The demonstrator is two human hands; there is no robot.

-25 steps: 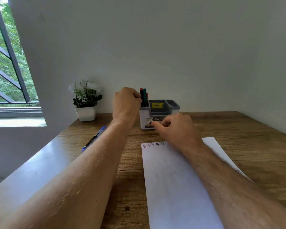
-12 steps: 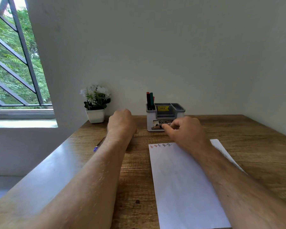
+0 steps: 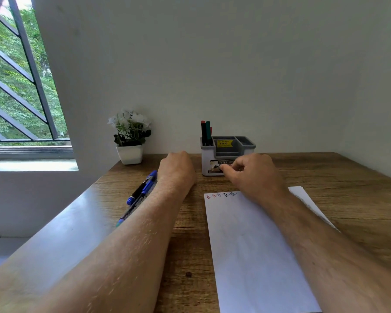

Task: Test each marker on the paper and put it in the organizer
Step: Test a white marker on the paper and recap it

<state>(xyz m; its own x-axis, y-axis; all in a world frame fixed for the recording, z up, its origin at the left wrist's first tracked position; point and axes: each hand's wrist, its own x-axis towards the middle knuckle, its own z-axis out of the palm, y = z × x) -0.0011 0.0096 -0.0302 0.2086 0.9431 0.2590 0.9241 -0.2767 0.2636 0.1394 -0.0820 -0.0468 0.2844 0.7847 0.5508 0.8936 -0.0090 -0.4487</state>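
Note:
A white and grey organizer (image 3: 246, 144) stands at the back of the desk, with red, black and green markers (image 3: 205, 132) upright in its left slot. The white paper (image 3: 246, 245) lies in front of it, with small red and dark test marks (image 3: 221, 195) along its top edge. Blue markers (image 3: 145, 188) lie on the desk left of my left forearm, and another is partly hidden under it. My left hand (image 3: 176, 168) rests on the desk beside them, loosely curled, with nothing seen in it. My right hand (image 3: 253, 175) rests at the paper's top, fingers loosely curled, thumb near the organizer's front.
A white pot with white flowers (image 3: 130, 136) stands at the back left against the wall. A barred window (image 3: 20, 86) is at the far left. The wooden desk (image 3: 348, 199) extends to the right of the paper, up to the wall.
My left hand has come down from the organizer's marker slot to the desk beside the blue markers, leaving the green marker standing in the slot. My right hand has stayed put.

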